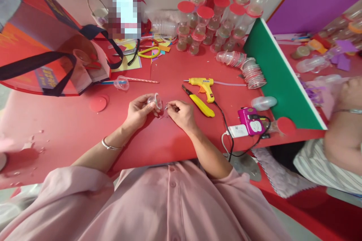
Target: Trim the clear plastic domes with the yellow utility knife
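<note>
Pink sleeves frame both hands — left hand (140, 111) pinches a small clear cup (155, 101), mouth facing the right hand (181, 113), whose fingers close on something tiny just beside it.

Nothing here reads clearly. There's yellow print on the red bag (42, 41), and a label on its side (45, 77) carries characters too blurred to make out. The white plug (238, 130) shows a small square code, unreadable. The pink socket (251, 121) bears no legible marking.
</note>
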Available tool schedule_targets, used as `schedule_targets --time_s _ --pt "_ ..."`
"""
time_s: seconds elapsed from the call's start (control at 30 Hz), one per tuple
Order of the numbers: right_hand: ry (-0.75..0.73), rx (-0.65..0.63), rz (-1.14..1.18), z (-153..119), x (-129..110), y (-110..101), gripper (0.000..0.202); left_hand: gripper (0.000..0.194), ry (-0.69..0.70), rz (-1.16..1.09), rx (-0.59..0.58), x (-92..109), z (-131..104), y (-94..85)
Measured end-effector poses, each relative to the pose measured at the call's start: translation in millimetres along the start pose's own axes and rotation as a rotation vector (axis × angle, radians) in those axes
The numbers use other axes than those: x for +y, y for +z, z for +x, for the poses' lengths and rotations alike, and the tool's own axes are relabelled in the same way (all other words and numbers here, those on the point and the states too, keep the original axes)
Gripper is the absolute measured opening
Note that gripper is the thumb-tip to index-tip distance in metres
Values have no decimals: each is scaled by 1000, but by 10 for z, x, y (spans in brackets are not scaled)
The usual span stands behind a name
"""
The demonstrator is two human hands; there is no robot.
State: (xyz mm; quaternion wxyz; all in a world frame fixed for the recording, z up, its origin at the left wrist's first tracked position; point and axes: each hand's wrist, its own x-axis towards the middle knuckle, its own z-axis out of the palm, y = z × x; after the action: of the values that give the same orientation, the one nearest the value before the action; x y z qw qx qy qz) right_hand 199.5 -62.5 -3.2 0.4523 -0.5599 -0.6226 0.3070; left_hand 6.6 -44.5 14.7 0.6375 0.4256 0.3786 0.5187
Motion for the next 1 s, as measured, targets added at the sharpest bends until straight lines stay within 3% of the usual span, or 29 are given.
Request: schedule_targets --time_s 0.17,0.27,0.43,0.67,0.83,1.0 --pt "-62 -32 -76 -34 -125 -78 41 53 11 -21 -26 -8 45 -20" --pt "-129 -58 31 -24 -155 -61 21 54 2 -8 -46 -26 61 -41" --pt "-234 -158 211 12 -134 -31 22 45 -8 60 -61 -63 59 -88" --pt "-195 -168 218 -4 -162 -10 16 42 -4 101 -56 -70 43 -65" --pt "-130 -59 99 -4 -104 108 13 40 -16 96 -35 -81 14 -38" --pt "-49 -54 212 -6 -113 49 18 44 30 60 -25 -87 28 -38"
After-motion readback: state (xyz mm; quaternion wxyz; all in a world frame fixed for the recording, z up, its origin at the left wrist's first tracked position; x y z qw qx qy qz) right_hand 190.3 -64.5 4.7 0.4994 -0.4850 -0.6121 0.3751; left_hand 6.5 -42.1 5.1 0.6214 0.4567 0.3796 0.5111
